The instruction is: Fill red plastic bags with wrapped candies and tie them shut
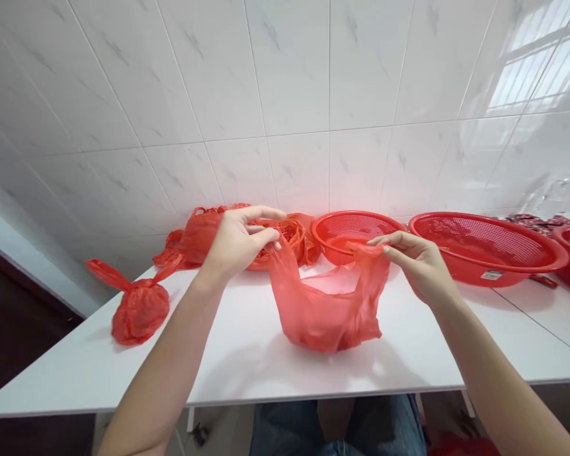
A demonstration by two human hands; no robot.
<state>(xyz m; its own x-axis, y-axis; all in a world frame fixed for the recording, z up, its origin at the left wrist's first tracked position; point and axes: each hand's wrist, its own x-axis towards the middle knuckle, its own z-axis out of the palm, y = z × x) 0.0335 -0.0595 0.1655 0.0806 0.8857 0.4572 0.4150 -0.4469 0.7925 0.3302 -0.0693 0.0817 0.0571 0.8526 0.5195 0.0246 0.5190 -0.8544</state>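
Observation:
A thin red plastic bag (320,316) with two handles hangs between my hands, just over the front of the white table. My left hand (247,237) pinches one handle between thumb and fingers, its index finger stretched out above. On the other side, my right hand (411,256) grips the second handle near its top. The bag's mouth sags open between the handles, and its lower part looks rounded. Whether anything lies inside cannot be made out.
At the left stands a knotted red bag (141,310). Behind my left hand are more red bags (199,234). A red colander (356,221) and a larger red basin (489,244) sit along the tiled wall (294,76). The white table (218,361) ends before my legs.

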